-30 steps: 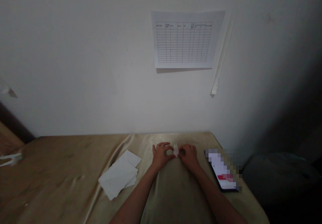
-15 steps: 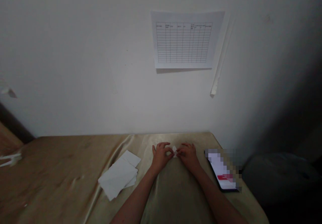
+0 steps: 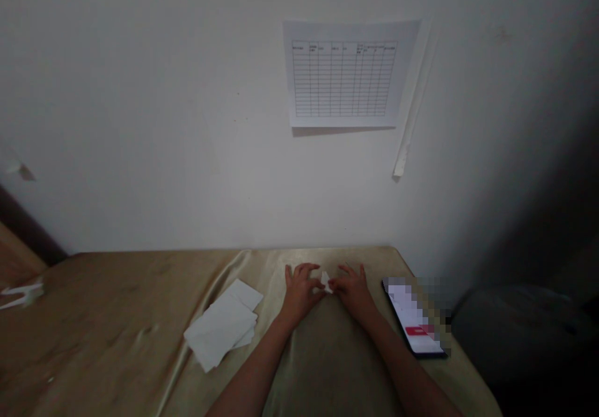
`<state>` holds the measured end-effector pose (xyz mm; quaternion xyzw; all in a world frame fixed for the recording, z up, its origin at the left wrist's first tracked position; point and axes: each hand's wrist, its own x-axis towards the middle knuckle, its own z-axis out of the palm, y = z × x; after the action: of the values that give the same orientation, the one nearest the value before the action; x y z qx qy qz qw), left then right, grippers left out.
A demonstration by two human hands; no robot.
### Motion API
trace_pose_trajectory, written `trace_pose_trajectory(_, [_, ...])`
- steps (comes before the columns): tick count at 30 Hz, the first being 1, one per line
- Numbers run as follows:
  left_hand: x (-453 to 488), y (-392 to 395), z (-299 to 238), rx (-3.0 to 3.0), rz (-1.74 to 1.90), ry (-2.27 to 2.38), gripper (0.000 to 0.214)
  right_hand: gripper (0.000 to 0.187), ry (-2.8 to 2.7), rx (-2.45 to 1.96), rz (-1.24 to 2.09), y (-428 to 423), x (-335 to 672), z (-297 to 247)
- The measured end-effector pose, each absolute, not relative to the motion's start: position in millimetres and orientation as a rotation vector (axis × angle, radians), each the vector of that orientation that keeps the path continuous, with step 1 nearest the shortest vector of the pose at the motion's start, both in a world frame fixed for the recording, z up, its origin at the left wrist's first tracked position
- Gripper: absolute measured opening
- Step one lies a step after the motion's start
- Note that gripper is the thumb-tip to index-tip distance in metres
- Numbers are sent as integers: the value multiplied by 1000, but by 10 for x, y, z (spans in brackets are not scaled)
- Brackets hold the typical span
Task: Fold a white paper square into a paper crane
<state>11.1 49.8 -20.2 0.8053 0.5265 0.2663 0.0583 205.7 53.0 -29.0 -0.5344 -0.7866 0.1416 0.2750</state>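
A small folded piece of white paper (image 3: 326, 280) with a pointed top is between my two hands, over the cloth-covered table. My left hand (image 3: 301, 289) has its thumb and forefinger at the paper's left side, the other fingers raised. From the other side, my right hand (image 3: 351, 287) pinches the paper's right edge between thumb and forefinger. The fingertips hide part of the folds. Left of my left forearm lies a loose stack of white paper sheets (image 3: 222, 326).
On the right of the table (image 3: 337, 367) lies a phone (image 3: 412, 323) with a lit, partly blurred screen. A printed grid sheet (image 3: 344, 80) hangs on the wall behind. White scraps (image 3: 23, 293) lie at the far left. A dark shape stands beyond the right edge.
The fingers of both hands have shifted slightly around the folded paper, and more of its upper part shows. The stack of sheets and the phone lie as before.
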Motion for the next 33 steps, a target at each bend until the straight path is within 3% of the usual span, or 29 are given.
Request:
trace_pose_trajectory(18, [110,440,-109,2529,714,1640,5,26,-2249,-1430,220,471,2042,-219])
trace_pose_trajectory(33, [167,383,-119,2557,660,1663,14,26,-2233,-1490,243,469,2058,-203])
